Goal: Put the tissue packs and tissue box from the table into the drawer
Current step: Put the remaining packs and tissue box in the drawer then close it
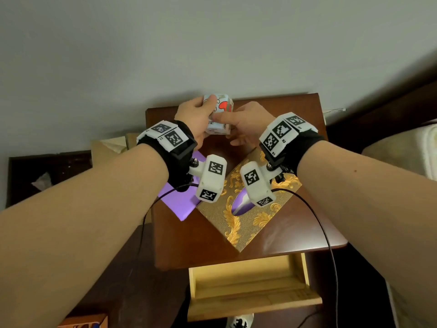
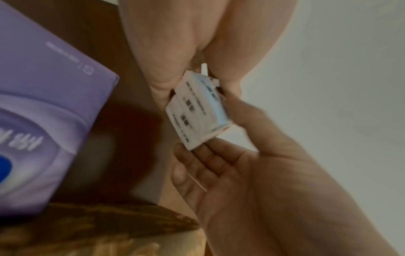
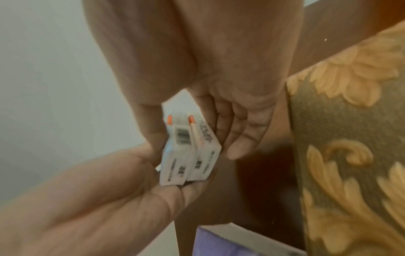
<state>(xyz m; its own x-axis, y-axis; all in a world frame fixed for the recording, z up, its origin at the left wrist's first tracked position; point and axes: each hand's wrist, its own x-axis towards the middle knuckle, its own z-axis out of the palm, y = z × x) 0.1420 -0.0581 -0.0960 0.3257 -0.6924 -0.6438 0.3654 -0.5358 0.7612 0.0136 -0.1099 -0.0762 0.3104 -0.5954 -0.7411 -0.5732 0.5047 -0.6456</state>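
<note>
Head view: above the back of the tabletop (image 1: 264, 235), left hand (image 1: 195, 118) and right hand (image 1: 246, 124) pinch two small tissue packs (image 1: 218, 117). Squeeze both together before lowering. The open drawer (image 1: 248, 284) looks empty.

Left wrist view: purple tissue pack (image 2: 43, 107) lies nearby.

Right wrist view: gold tissue box (image 3: 350, 138) waits.

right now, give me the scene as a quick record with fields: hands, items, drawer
left hand: left hand grips the small tissue packs at the back of the table
right hand: right hand pinches the same packs, thumb on their side
packs: two, held side by side
purple tissue pack: purple tissue pack on the table, left of the box
tissue box: gold patterned tissue box on the table
drawer: drawer open, nothing visible inside
</note>
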